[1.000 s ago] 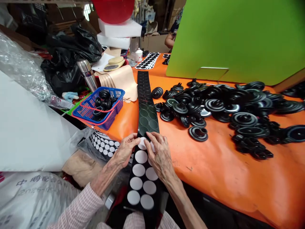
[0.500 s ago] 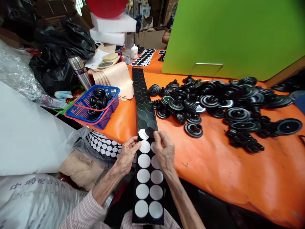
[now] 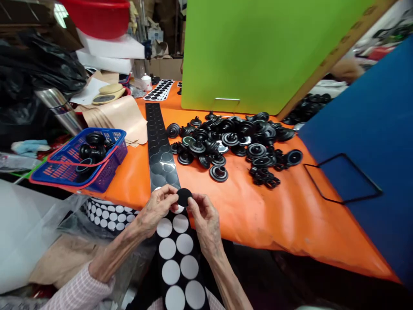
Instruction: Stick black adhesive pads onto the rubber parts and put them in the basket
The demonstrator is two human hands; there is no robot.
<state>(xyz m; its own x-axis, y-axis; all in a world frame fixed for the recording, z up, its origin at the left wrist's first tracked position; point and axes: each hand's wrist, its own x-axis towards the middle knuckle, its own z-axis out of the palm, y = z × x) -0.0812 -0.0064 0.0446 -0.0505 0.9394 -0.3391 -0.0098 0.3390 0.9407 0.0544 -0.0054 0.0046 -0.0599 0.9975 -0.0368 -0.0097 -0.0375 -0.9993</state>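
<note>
Pinching one black disc [image 3: 184,196], two hands [image 3: 155,211] [image 3: 205,218]

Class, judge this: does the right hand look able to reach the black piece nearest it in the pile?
Probably yes: only bare orange table seems to lie between the right hand and that piece, though its grip is on the disc.

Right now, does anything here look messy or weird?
A bit: the black knobbed discs lie in a jumbled heap, some tilted, while white circles on the black strip sit in neat rows. I see nothing spilled.
</note>
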